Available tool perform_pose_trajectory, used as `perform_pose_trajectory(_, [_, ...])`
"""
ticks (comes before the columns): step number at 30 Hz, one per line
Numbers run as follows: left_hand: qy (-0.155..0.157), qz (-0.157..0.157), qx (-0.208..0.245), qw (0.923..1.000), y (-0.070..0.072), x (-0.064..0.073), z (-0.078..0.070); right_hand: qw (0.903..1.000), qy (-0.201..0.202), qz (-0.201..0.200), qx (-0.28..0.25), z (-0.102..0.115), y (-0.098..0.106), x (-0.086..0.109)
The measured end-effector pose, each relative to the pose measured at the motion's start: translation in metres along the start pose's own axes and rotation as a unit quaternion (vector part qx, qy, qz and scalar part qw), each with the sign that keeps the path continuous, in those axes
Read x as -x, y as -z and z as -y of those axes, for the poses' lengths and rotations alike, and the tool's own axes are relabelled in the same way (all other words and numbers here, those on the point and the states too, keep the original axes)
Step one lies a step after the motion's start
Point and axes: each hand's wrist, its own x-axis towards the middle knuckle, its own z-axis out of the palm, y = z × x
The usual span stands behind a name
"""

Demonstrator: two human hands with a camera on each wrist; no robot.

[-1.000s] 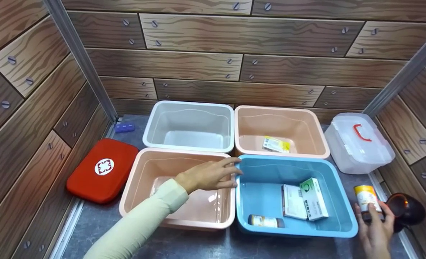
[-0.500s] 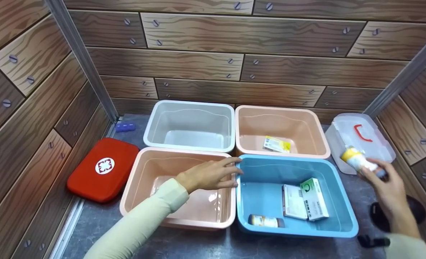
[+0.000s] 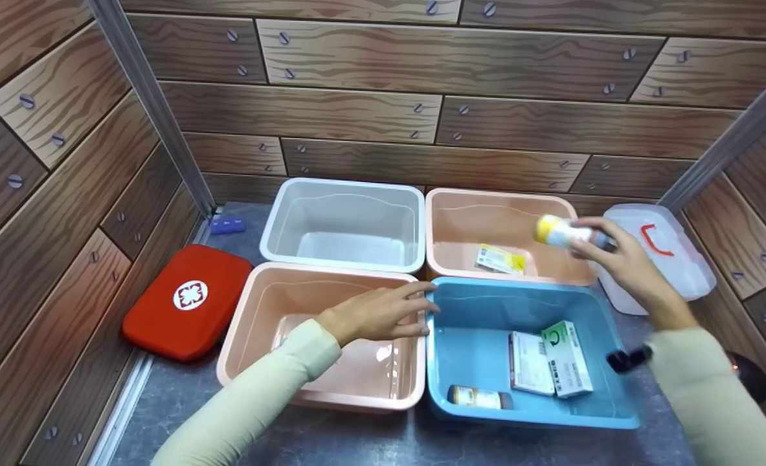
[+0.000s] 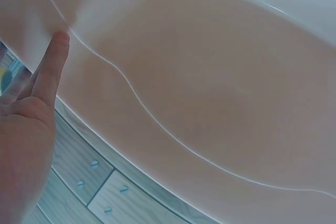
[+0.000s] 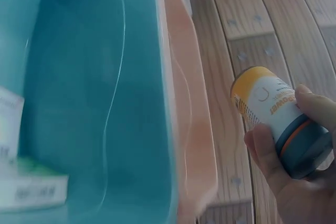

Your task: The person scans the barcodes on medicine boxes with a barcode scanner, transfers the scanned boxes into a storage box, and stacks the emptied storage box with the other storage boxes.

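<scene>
Yellow-ended bottle [image 5: 275, 109], held in the right hand [image 3: 621, 260], might slip if that grip slackens; left hand [image 3: 377, 315] has loose fingers.

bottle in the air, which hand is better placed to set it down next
The right hand, I'd judge: its fingers grip the bottle, which in the head view appears over the back peach tub. The left hand extends across the front peach tub, holding nothing.
</scene>
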Motion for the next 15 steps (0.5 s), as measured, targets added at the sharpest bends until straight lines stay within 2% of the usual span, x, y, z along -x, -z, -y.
perform_pose_trajectory(3, [0.001, -0.003, 0.001, 1.0, -0.001, 0.0, 0.0, 0.9997, -0.01, 0.019, -0.014, 0.007, -0.02, -0.025])
perform_pose_trajectory(7, [0.001, -0.003, 0.0, 1.0, -0.002, 0.0, -0.001, 0.9983, -0.004, 0.039, -0.043, 0.014, -0.051, -0.056])
perform_pose_trajectory(15, [0.003, -0.003, 0.001, 1.0, -0.001, 0.0, 0.0, 0.9906, -0.024, 0.099, -0.091, 0.026, -0.111, -0.1])
